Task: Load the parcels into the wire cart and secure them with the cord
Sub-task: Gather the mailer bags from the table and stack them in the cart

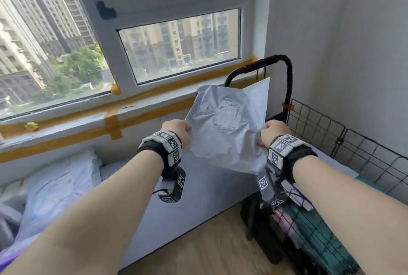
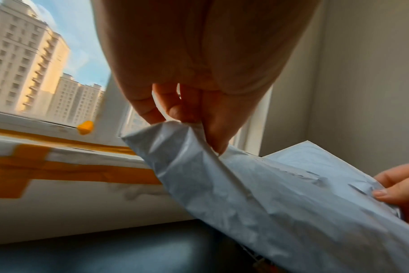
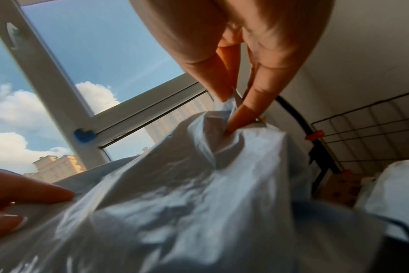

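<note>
A grey plastic mailer parcel (image 1: 227, 124) with a white label hangs in the air in front of the window, held by both hands. My left hand (image 1: 176, 130) pinches its left edge, and the left wrist view shows the fingers (image 2: 187, 114) clamped on the crumpled corner of the parcel (image 2: 257, 194). My right hand (image 1: 274, 132) pinches the right edge; its fingertips (image 3: 240, 114) dig into the bunched plastic of the parcel (image 3: 175, 203). The black wire cart (image 1: 309, 219) stands below and right of the parcel, its curved handle (image 1: 284, 65) behind it. No cord is plainly visible.
The cart's raised wire panel (image 1: 331, 137) runs along the grey wall at the right. Inside the cart lie a cardboard box (image 3: 339, 190) and a white bag (image 3: 390, 188). A taped window sill (image 1: 88, 120) spans the back. Another grey parcel (image 1: 55, 186) lies at the left on bedding.
</note>
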`<state>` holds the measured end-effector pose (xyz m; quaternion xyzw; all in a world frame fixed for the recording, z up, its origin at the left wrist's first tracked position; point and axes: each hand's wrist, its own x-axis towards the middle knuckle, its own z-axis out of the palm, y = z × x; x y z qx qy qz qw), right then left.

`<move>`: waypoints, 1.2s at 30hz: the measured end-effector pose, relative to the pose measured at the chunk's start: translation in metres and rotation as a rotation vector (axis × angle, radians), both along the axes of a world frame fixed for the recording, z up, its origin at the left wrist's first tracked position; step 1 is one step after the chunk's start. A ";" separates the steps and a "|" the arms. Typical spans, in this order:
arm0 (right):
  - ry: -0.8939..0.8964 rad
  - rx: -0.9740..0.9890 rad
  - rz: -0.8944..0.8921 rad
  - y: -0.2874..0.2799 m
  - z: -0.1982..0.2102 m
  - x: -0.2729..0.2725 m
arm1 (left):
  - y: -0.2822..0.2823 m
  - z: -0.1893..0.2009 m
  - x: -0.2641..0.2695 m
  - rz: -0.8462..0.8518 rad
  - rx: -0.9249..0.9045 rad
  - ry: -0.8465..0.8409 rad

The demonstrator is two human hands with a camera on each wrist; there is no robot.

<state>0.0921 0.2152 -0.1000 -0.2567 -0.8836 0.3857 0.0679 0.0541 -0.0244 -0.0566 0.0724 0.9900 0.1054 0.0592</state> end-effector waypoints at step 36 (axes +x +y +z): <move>-0.713 -0.301 -0.758 0.295 -0.217 0.058 | 0.425 -0.223 -0.120 -0.871 -0.404 -0.603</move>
